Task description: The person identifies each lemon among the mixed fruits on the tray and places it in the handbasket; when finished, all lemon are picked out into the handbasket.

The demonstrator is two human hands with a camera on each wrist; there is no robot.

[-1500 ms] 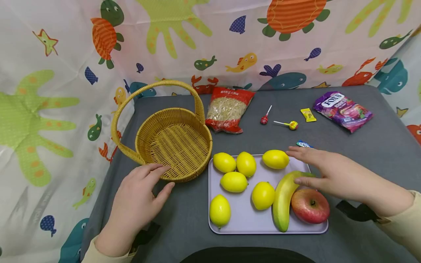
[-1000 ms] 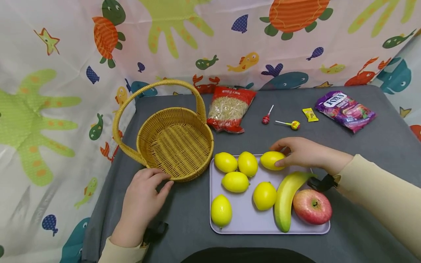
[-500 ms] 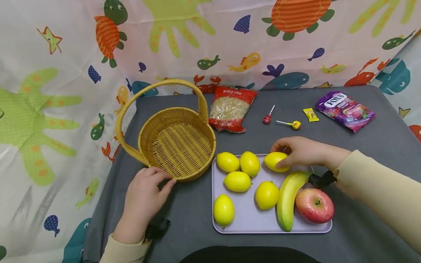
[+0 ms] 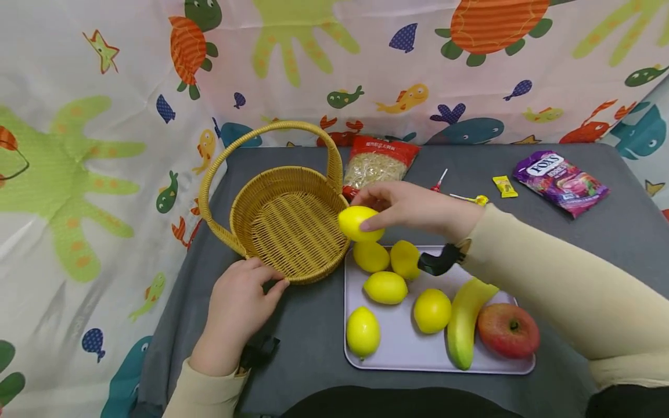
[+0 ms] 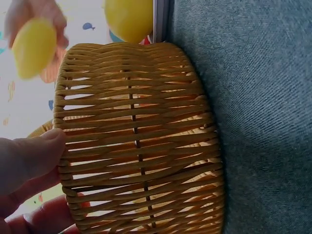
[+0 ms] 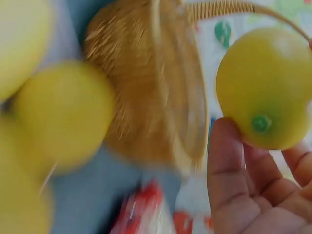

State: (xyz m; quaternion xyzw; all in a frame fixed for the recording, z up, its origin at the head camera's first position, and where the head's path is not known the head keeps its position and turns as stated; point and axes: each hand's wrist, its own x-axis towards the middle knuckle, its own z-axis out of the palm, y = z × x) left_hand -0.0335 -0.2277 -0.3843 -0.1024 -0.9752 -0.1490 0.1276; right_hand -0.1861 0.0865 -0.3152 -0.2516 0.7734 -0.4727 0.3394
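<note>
In the head view my right hand holds a lemon between thumb and fingers, raised beside the right rim of a wicker basket. The right wrist view shows this lemon gripped at its side, green stem end toward the camera. My left hand pinches the basket's near rim; in the left wrist view its thumb lies outside the weave and fingers reach behind the rim. No fruit shows inside the basket. A lilac tray carries several lemons, a banana and an apple.
Behind the right hand lies a red pasta bag, partly covered. Farther right are two lollipops, one with a yellow head, a yellow wrapped candy and a purple candy bag. A printed curtain encloses the grey table.
My right hand took hold of the lemon at the tray's back, lifted it and carried it left toward the basket. My left hand came onto the basket rim and stays there.
</note>
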